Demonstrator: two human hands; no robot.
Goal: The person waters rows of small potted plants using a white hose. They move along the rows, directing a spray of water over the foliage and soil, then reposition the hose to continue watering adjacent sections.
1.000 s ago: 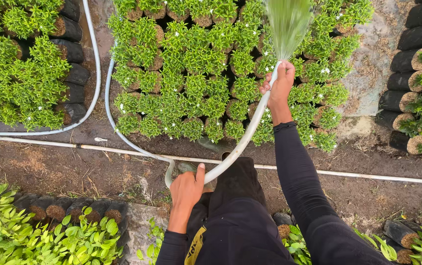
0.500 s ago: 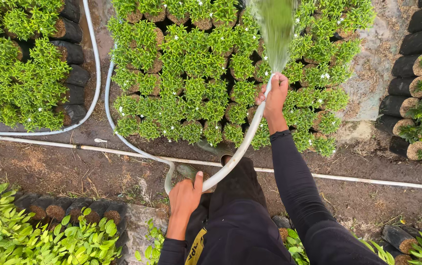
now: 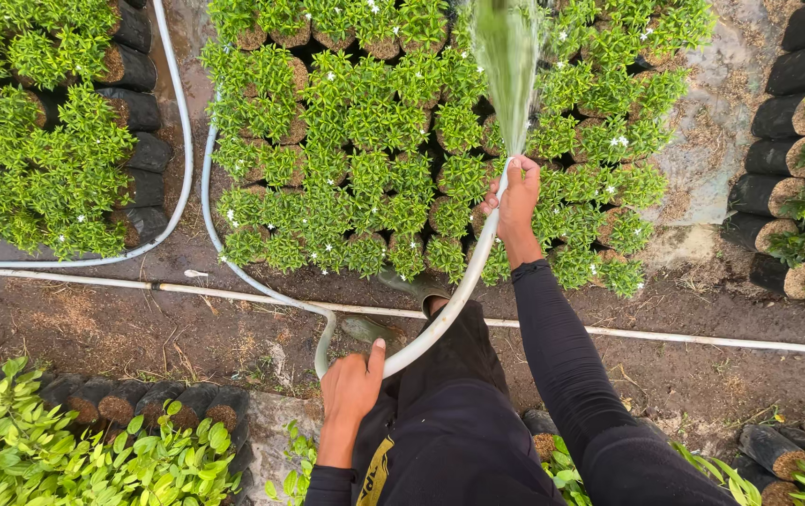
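The right hand (image 3: 518,195) has its fingers clamped round the end of a pale flexible hose (image 3: 454,300), spraying water over far green potted seedlings (image 3: 374,141); the left hand (image 3: 351,389), nearer, has its fingers closed on the hose.

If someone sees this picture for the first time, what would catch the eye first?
Probably the fan of water at the top centre, leaving the white hose that the right hand grips at its end. It falls on a block of green seedlings in black bags. The left hand holds the hose lower down, near the dark trousers.
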